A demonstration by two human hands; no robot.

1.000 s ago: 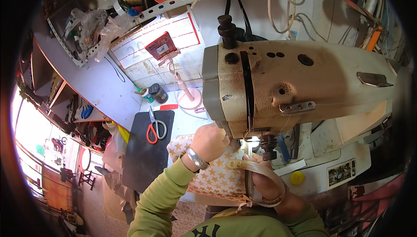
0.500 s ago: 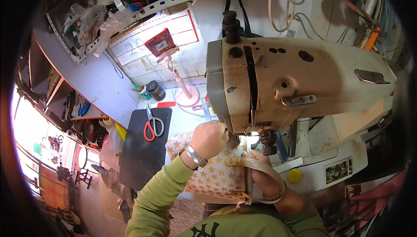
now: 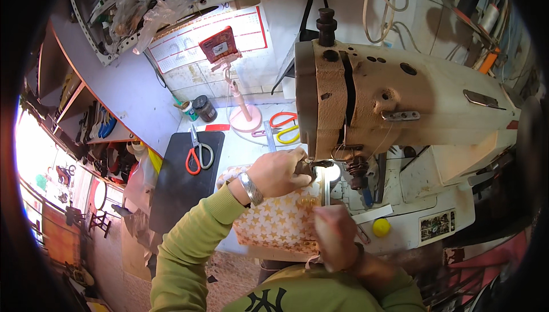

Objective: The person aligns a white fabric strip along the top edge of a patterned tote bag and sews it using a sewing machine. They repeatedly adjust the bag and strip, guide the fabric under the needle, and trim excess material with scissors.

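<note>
White fabric with gold stars (image 3: 274, 223), apparently a bag or pouch, lies at the work area of a large brown and cream sewing machine (image 3: 366, 95). My left hand (image 3: 279, 172), a silver bracelet at its wrist, is closed beside the needle area, above the fabric's far edge. What its fingers grip, if anything, is hidden; a dark part shows at the fingertips. My right hand (image 3: 337, 235) is at the fabric's right side, below the lit needle area, smeared by motion. Its fingers and anything in them cannot be made out.
Scissors with red and grey handles (image 3: 198, 158) lie on a black board (image 3: 177, 198) at left. Red and yellow scissors (image 3: 286, 128) lie behind my left hand. A pink phone stand (image 3: 245, 116) and two jars stand farther back. A yellow round object (image 3: 381, 227) sits at right.
My right hand has come nearer to me, and the pale strap looped around it is no longer visible. The view has shifted, showing the red and yellow scissors. My left hand stays by the needle.
</note>
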